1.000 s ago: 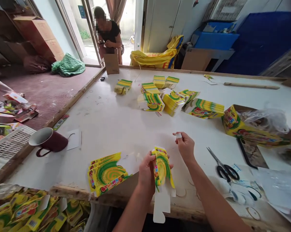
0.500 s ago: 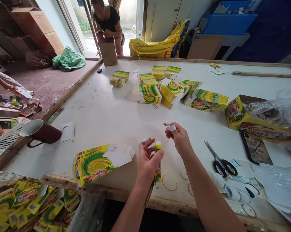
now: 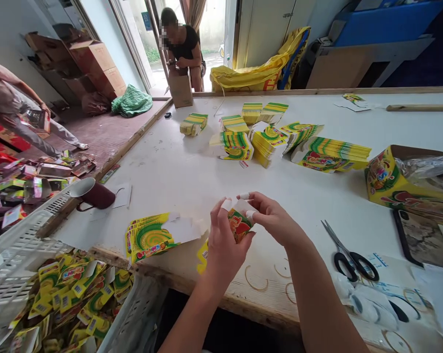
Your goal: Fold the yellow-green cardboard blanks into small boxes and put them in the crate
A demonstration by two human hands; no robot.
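My left hand (image 3: 224,240) is closed around a small yellow, green and red printed carton (image 3: 239,224) just above the table's near edge. At the carton's top end, the taped fingers of my right hand (image 3: 269,215) pinch a white flap. White tape wraps several fingertips on both hands. A fanned stack of flat printed cartons (image 3: 151,238) lies on the table to the left of my left hand. To the right of my right forearm rest scissors with black handles (image 3: 350,255).
Bundles of flat cartons (image 3: 236,145) stand farther back on the white table. A maroon mug (image 3: 96,193) is at the left, and a phone (image 3: 423,235) and an open display box (image 3: 401,181) at the right. Below, a crate (image 3: 133,299) holds many cartons. Two other people are beyond the table.
My right hand has come in to the left and now grips the carton's end. The carton has turned so its printed face shows. The view has swung left.
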